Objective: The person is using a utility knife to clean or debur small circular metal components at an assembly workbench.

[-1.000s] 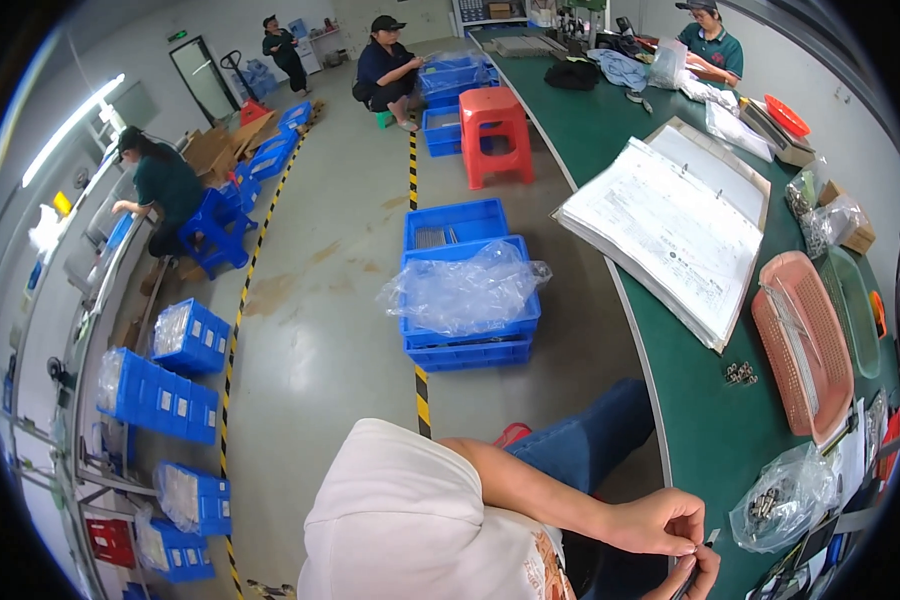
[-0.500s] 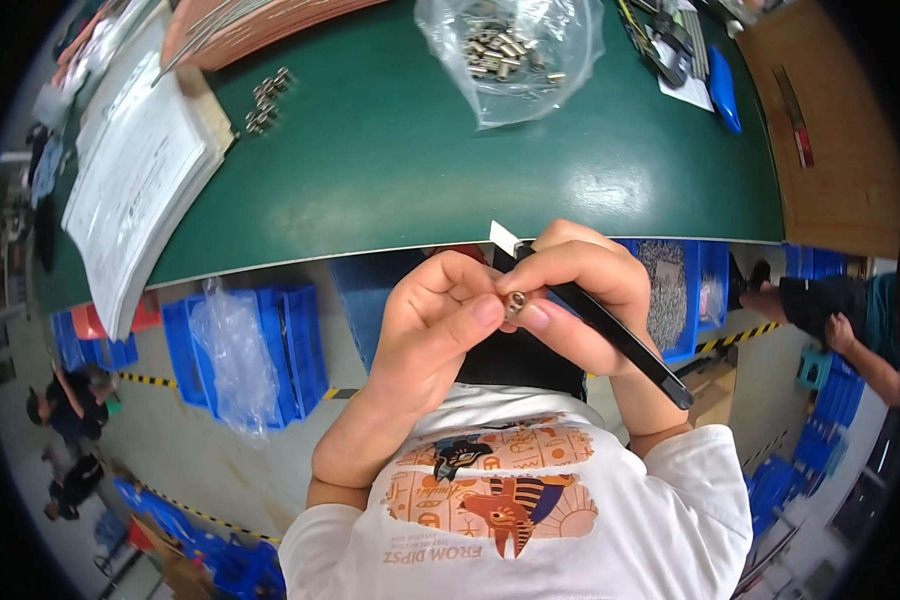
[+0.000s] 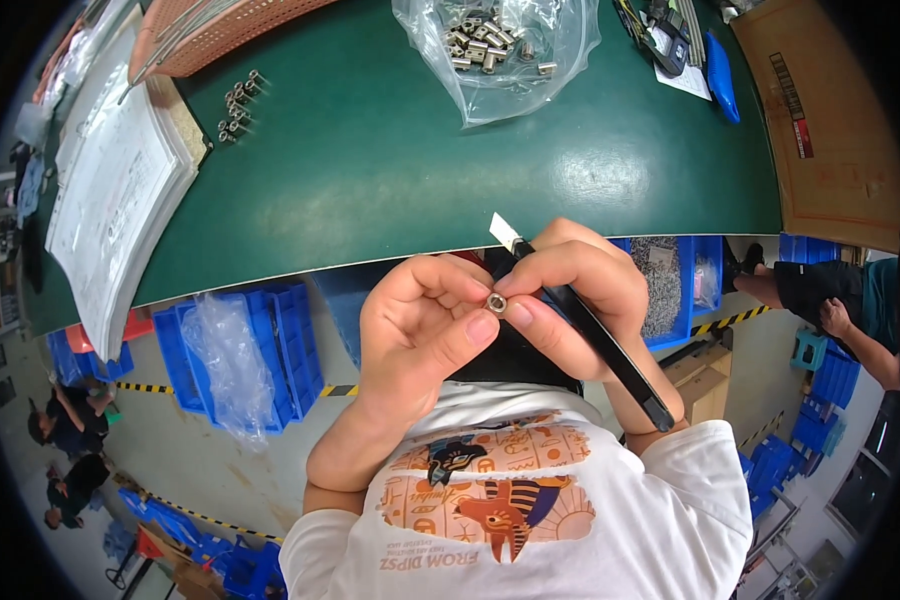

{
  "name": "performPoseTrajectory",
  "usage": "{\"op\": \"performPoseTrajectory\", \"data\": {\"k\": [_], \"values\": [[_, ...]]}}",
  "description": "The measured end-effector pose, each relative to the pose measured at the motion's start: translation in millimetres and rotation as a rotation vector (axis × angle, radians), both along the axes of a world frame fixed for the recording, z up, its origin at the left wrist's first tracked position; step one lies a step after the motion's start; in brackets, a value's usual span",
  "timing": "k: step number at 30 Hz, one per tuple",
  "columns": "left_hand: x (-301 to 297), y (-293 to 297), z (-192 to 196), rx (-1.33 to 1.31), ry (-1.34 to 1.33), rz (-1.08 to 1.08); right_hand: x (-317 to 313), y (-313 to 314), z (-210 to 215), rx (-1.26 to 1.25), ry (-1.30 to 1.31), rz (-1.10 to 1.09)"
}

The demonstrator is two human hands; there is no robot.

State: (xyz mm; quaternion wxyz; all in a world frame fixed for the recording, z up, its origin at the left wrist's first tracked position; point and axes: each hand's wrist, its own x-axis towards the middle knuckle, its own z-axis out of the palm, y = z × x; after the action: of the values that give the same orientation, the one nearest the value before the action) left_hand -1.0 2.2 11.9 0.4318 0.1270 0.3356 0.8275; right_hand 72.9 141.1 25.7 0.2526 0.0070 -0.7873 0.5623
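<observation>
Between the fingertips of both hands sits a small metal cylinder (image 3: 496, 302), its open round end showing. My left hand (image 3: 415, 325) is closed, thumb and forefinger pinching it from the left. My right hand (image 3: 580, 290) pinches it from the right. That same hand also keeps a black-handled craft knife (image 3: 610, 345) in its grip; the pale blade (image 3: 503, 230) points up past the forefinger toward the bench edge. Farther off, a clear plastic bag (image 3: 500, 85) on the green bench (image 3: 370, 170) contains several similar metal pieces (image 3: 485, 40).
Several loose metal pieces (image 3: 238, 105) lie left on the bench, by a stack of papers (image 3: 120, 190) and a pink basket (image 3: 220, 40). At the right are a blue tool (image 3: 722, 80) and a cardboard box (image 3: 825, 130). Blue crates (image 3: 240, 350) stand below. A person (image 3: 830, 300) is at far right.
Both hands have shifted slightly left with the metal cylinder, which now shows its open end more squarely. The knife stays in my right hand, its handle tilted a little more steeply.
</observation>
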Motion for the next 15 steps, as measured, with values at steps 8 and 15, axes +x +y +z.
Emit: {"op": "performPoseTrajectory", "data": {"k": [8, 15], "values": [[-1.7, 2.1, -0.8, 0.030, -0.077, 0.014, 3.9, 1.2, 9.2, 0.088, 0.067, -0.068], [-0.4, 2.3, -1.3, 0.054, -0.041, 0.022, 8.4, 0.5, 7.4, 0.096, 0.208, 0.112]]}}
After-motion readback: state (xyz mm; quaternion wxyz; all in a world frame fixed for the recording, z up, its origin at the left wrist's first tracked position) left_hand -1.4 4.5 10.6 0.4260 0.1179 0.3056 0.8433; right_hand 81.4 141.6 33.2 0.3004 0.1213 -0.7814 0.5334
